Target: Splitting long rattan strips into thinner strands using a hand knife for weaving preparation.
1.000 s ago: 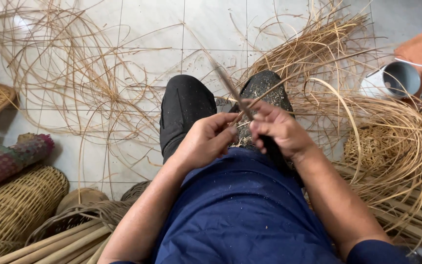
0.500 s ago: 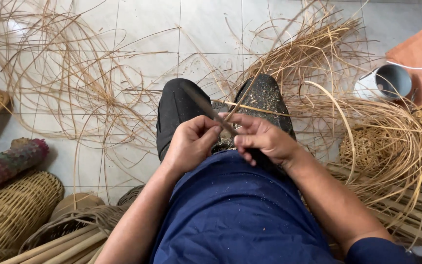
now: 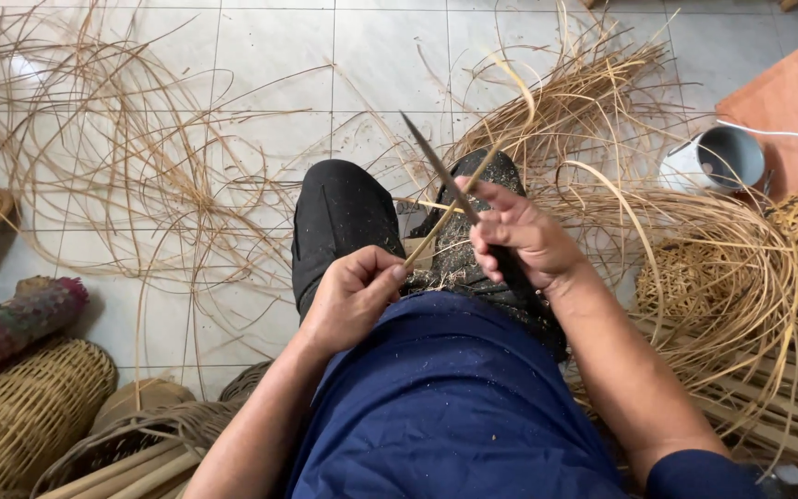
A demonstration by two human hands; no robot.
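We sit with both forearms reaching forward over our lap. Our right hand (image 3: pixel 521 238) is closed around a knife (image 3: pixel 436 166), its blade pointing up and away to the left. Our left hand (image 3: pixel 351 298) is clenched low, pinching one end of a cane strip (image 3: pixel 454 205) that crosses the blade above our black knees.

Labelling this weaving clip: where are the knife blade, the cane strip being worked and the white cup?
knife blade (image 3: pixel 436 166), head view, mid-blade.
cane strip (image 3: pixel 436 231), head view, stretch between the hands.
white cup (image 3: pixel 727 159), head view, rim.
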